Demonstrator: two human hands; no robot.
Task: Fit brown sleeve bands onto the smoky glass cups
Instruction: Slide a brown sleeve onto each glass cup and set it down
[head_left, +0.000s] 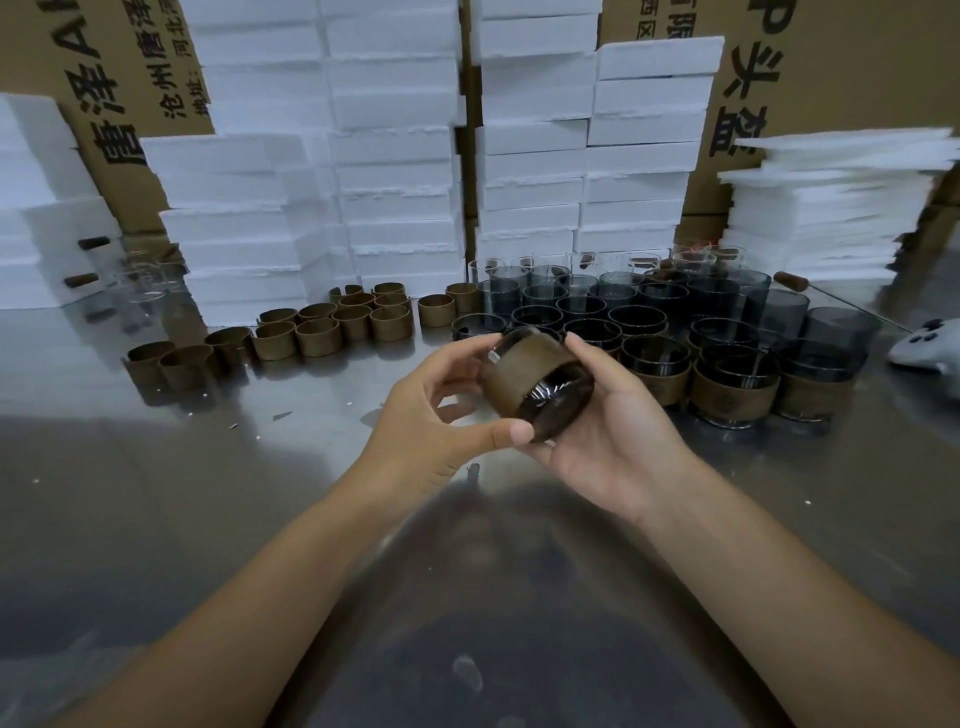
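A smoky glass cup (558, 402) lies tilted on its side above the table, its base toward me, with a brown sleeve band (524, 371) around its body. My right hand (608, 436) cradles the cup from below and the right, fingers curled round it. My left hand (436, 410) grips it from the left, thumb on the base edge and fingers on the far rim. Loose brown bands (332, 327) stand in rows at the left. Bare smoky cups (639, 301) crowd behind, and banded cups (735, 384) stand at the right.
The steel table (208, 493) reflects my arms. Stacks of white foam boxes (400, 156) and cardboard cartons (831, 78) wall off the back. Foam sheets (831, 208) pile up at the far right, a white-grey object (930, 348) lies beside them, and clear glasses (140, 280) stand back left.
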